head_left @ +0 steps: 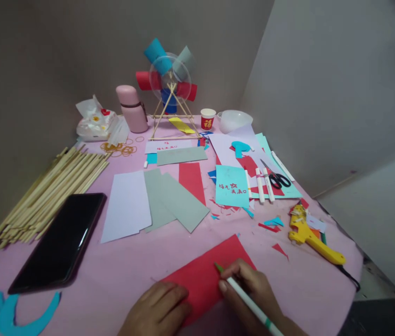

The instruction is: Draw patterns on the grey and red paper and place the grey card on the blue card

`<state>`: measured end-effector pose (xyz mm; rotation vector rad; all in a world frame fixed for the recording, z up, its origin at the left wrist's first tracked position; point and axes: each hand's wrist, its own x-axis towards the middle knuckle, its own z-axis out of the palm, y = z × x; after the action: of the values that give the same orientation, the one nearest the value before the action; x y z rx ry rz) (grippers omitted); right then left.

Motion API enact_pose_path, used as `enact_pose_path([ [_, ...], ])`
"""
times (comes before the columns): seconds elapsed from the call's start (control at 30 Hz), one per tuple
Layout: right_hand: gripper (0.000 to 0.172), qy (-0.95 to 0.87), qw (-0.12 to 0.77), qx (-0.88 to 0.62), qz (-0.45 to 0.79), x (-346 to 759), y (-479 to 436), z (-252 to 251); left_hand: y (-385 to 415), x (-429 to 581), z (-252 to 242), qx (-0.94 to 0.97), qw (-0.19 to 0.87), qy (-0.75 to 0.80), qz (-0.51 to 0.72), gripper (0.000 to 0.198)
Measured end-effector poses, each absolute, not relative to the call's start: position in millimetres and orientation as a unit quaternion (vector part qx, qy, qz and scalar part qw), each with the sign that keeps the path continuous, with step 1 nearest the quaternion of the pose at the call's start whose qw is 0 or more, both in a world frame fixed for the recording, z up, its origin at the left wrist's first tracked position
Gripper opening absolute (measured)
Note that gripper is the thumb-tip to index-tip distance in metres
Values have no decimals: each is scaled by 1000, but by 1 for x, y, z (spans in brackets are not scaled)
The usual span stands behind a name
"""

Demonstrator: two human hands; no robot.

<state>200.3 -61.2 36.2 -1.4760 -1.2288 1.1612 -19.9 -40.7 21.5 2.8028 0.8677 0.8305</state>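
Fingers and red paper meet on a busy bench (113, 270): we see the right hand (253, 283) grasping a white marker (250, 302), thumb and forefinger closed around the barrel just behind its green tip (219, 268). The left hand (158, 307) lies over the left side of the red paper (202, 283), its fingers lightly bent on the sheet and wrapped around nothing that we can see. The paper rests under the left fingers and runs partly beneath the right. We judge it light and thin, quick to slide and easy to crease; a flat press near an edge, away from the tip, should serve better than a hard pinch. For lifting, we would take the far corner, beyond the right fingers. The marker looks light, rigid and smooth, best held low on the barrel. We cannot tell whether its tip touches the paper. Beyond the left fingers lie grey cards (183, 201); to the right of the right fingers, well apart, lies a yellow glue gun (318, 244).
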Motion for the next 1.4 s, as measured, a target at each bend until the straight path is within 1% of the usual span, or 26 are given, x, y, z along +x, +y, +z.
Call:
enact_pose_path([
  [0.07,9,-532,394,-594,457,199,-57,30,-43,-22,14,911,24,297,284,23],
  [0.23,10,-600,383,-561,424,207,-49,27,-43,-23,1,915,-45,279,289,20],
  [0.47,10,-673,314,-565,360,205,-48,23,-51,-20,13,913,25,336,230,21],
  [0.6,11,-715,267,-569,307,206,-48,19,-52,-21,15,912,34,340,226,18],
  [0.7,12,-706,264,-591,287,209,-48,20,-50,-21,15,911,37,337,235,20],
  [0.87,10,-717,281,-552,320,212,-48,26,-49,-22,16,911,51,333,239,20],
  [0.97,9,-670,298,-596,328,215,-50,25,-48,-21,17,911,48,331,243,20],
  [1.1,10,-565,361,-643,369,221,-51,23,-45,-21,17,911,35,327,251,20],
  [1.23,10,-453,476,-647,386,224,-51,21,-41,-24,16,919,5,296,260,14],
  [1.33,9,-392,567,-633,352,223,-49,22,-39,-29,15,919,11,294,263,13],
  [1.4,10,-364,603,-636,314,222,-49,24,-38,-32,15,911,36,298,282,16],
])
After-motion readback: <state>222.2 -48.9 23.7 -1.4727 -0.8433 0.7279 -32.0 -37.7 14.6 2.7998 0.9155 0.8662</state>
